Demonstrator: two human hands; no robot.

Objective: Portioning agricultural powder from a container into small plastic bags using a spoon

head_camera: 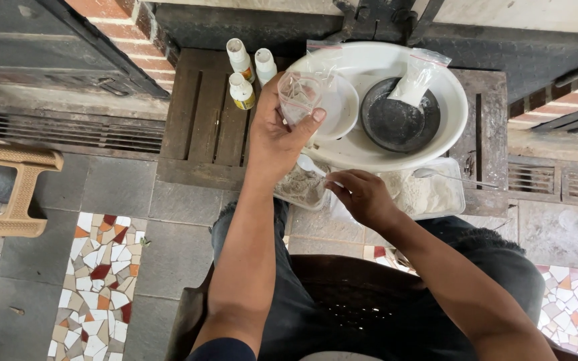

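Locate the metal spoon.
In the head view, the metal spoon lies right of centre on the powder in the clear tray, just below the white basin.

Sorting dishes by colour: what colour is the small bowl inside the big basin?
Dark grey-black small bowl, clearest in the head view.

Three white bottles, tan plastic stool, dark bowl, mosaic floor

Clear zip bag in left hand, powder-filled bag in dark bowl, three yellow-labelled white bottles
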